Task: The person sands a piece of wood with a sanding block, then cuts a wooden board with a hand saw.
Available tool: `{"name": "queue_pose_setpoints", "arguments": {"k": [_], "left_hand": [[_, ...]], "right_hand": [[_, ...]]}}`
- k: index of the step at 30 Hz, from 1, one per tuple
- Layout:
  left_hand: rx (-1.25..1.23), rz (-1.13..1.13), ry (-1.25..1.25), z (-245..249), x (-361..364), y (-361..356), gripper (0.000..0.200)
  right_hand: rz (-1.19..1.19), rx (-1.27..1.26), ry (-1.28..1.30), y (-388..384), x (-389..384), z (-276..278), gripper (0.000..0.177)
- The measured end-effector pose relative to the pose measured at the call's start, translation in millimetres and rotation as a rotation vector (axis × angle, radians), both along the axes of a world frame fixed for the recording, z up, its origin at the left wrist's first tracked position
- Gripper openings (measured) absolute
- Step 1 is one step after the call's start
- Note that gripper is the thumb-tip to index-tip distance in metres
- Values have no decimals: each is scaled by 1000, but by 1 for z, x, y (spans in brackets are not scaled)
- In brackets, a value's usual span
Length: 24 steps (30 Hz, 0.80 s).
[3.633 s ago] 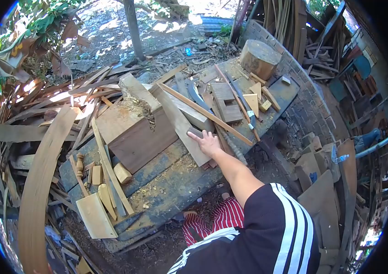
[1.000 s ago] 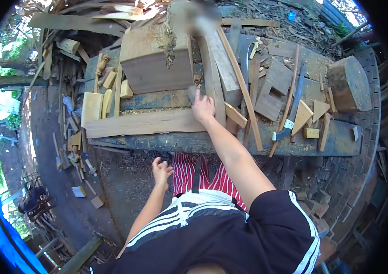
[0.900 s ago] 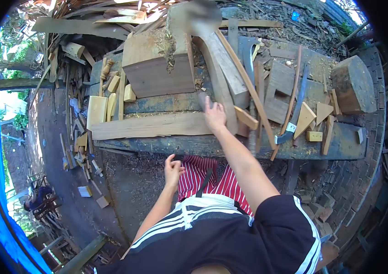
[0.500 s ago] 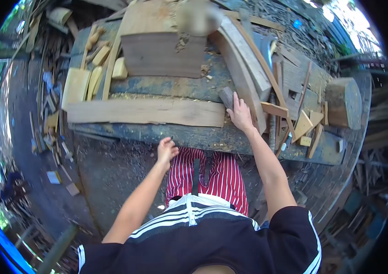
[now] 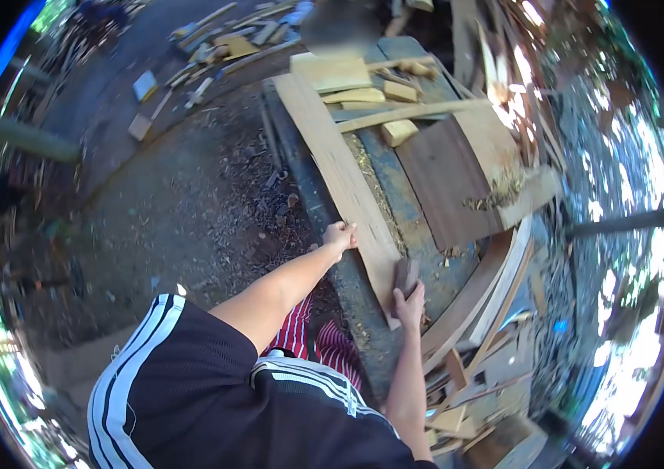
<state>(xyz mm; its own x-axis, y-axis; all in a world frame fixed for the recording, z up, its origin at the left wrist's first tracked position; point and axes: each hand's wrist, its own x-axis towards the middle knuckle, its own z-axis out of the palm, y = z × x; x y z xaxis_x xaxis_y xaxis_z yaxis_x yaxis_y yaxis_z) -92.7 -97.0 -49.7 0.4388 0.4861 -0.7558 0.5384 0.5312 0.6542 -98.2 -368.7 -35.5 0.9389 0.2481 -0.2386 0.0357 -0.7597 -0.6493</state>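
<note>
A long, flat wooden board (image 5: 341,168) lies along the near side of the workbench (image 5: 375,332). My left hand (image 5: 340,238) is closed at the board's near edge, about midway along, with thumb and fingers pinched together there. In my right hand (image 5: 410,303) is a small dark wooden block (image 5: 406,275), gripped by its near end with the thumb along its side. The block overlaps the end of the board closest to me in this view.
A wide brown panel (image 5: 449,187) lies beyond the board, with pale wood blocks (image 5: 399,132) nearby. Curved timbers (image 5: 473,293) and offcuts (image 5: 453,422) crowd the bench on the right. Wood scraps (image 5: 254,39) litter the floor at the upper left.
The view has swung left. My left hand has come up from beside my body to the board's edge. My right hand now grips the dark block, which has shifted to the board's end.
</note>
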Motion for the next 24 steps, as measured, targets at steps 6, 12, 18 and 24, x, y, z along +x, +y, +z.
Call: {"name": "queue_pose_setpoints", "arguments": {"k": [6, 12, 18, 24], "left_hand": [[-143, -155, -16, 13, -87, -45, 24], [-258, -105, -7, -3, -161, -106, 27], [-214, -327, 38, 4, -162, -129, 32], [-201, -433, -34, -16, -172, -154, 36]], "right_hand": [[140, -13, 192, -70, -58, 14, 72], [254, 33, 250, -105, -97, 40, 72], [334, -44, 315, -112, -112, 29, 76], [237, -73, 215, -102, -118, 34, 74]]}}
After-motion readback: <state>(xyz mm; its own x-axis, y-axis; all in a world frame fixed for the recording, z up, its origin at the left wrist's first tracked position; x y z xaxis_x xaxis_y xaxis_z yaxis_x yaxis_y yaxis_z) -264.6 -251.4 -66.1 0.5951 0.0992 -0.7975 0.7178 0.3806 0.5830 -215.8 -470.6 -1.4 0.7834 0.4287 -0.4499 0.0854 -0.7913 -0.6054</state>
